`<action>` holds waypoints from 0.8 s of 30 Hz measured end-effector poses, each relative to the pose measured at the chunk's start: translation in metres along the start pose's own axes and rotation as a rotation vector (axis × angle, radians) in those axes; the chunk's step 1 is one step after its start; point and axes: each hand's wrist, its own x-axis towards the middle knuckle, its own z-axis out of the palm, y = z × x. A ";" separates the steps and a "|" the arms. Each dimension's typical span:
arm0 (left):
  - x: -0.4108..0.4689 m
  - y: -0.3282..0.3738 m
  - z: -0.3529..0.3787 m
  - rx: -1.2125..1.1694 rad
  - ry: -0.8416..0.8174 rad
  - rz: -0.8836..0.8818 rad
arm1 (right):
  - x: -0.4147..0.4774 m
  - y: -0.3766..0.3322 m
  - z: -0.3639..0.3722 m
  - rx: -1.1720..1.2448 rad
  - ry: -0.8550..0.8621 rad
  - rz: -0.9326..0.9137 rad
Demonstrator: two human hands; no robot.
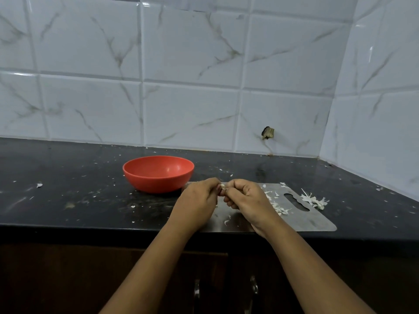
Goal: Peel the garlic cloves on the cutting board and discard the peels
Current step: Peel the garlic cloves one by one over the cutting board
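Observation:
A small pale garlic clove (222, 186) is pinched between the fingertips of my left hand (199, 200) and my right hand (246, 198), both held just above the steel cutting board (313, 219). Most of the clove is hidden by my fingers. White garlic peels (277, 206) lie scattered on the board beside my right hand. A second heap of peels (314, 199) lies on the counter just off the board's right end.
A red bowl (158, 173) stands on the black counter (68, 196) left of the board, close to my left hand. Tiled walls rise at the back and right. The counter's front edge runs just under my wrists, with dark cabinet doors below.

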 end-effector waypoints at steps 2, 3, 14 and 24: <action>0.000 0.000 0.000 -0.128 -0.019 -0.020 | 0.001 0.001 0.000 0.012 -0.004 -0.002; 0.000 0.000 0.000 -0.176 -0.021 -0.028 | 0.001 0.001 0.000 0.026 -0.008 -0.003; -0.002 0.007 -0.006 -0.237 0.151 -0.022 | 0.001 0.001 -0.001 0.057 0.005 -0.003; 0.003 0.000 -0.005 -0.407 0.168 -0.186 | 0.003 0.002 0.000 0.038 -0.044 0.020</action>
